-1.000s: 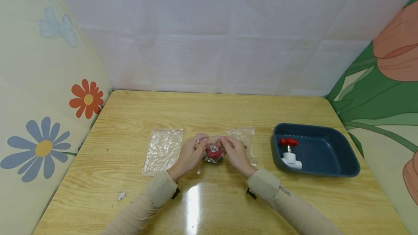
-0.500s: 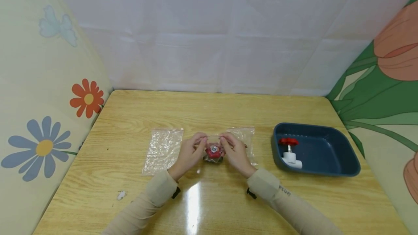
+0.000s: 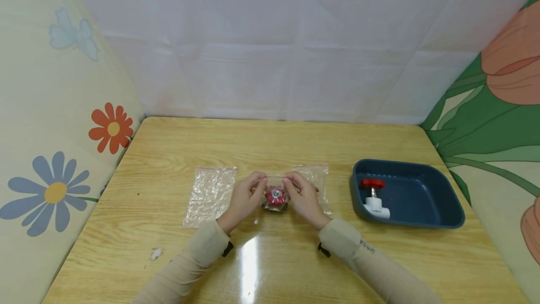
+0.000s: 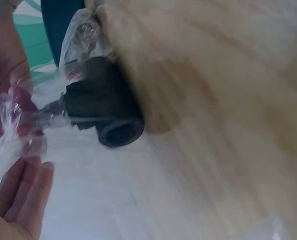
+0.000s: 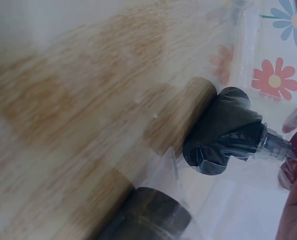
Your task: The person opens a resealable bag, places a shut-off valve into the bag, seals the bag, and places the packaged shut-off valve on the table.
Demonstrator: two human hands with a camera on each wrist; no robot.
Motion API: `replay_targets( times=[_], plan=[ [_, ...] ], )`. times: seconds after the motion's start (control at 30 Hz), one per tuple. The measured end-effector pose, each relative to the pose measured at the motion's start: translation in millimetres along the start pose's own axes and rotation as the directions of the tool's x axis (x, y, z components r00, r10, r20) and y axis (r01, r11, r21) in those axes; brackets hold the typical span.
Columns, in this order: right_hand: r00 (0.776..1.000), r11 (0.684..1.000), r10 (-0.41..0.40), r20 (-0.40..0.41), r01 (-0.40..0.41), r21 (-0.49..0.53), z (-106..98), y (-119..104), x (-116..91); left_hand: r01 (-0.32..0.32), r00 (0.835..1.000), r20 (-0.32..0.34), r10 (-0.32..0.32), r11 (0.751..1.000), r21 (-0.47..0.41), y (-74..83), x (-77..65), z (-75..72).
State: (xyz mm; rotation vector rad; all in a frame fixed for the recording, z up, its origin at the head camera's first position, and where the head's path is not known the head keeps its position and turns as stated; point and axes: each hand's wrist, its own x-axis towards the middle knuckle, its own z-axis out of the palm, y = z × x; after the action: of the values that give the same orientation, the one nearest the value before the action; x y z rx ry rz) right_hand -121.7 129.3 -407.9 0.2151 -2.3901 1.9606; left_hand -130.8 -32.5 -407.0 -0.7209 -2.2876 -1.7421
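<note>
Between both hands stands a clear plastic bag (image 3: 276,178) with a stop valve (image 3: 275,196) inside. The valve has a red handwheel, a metallic stem and a dark tee-shaped body (image 4: 106,102), upright with its body down at the table. My left hand (image 3: 246,197) pinches the left end of the bag's top edge, and my right hand (image 3: 304,198) pinches the right end. The edge is stretched straight between the fingertips. In the right wrist view, plastic wraps the dark valve body (image 5: 223,132), and part of my right hand (image 5: 296,205) shows at the lower right.
A flat clear zip bag (image 3: 211,196) lies left of the hands. Another clear bag (image 3: 321,177) lies partly behind the right hand. In the right wrist view a dark cylinder (image 5: 148,215) shows nearby. A blue basin (image 3: 422,201) at right holds a white valve (image 3: 377,206) with red handwheel.
The fingertips have shifted slightly along the bag's top edge, which now looks straighter. The valve, the other bags and the basin stay where they were.
</note>
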Motion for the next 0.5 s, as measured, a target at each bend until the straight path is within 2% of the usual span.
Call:
replay_targets(
  times=[0.17,0.3,0.5],
  plan=[
    [1.0,1.0,-0.021,-0.013,0.021,0.008,-0.1,20.4,4.4,0.019,0.999,0.041,-0.018,1.0,-0.017,-12.5,5.0,-4.0],
    [0.999,0.999,-0.053,-0.003,0.053,-0.01,-0.1,25.5,5.1,0.044,0.995,0.085,-0.043,0.999,-0.006,-24.4,10.5,-5.8],
    [0.999,0.999,-0.052,0.005,0.052,-0.014,-1.0,25.2,4.8,-0.007,0.987,0.161,-0.008,0.996,0.094,-23.0,18.2,-9.2]
  ],
)
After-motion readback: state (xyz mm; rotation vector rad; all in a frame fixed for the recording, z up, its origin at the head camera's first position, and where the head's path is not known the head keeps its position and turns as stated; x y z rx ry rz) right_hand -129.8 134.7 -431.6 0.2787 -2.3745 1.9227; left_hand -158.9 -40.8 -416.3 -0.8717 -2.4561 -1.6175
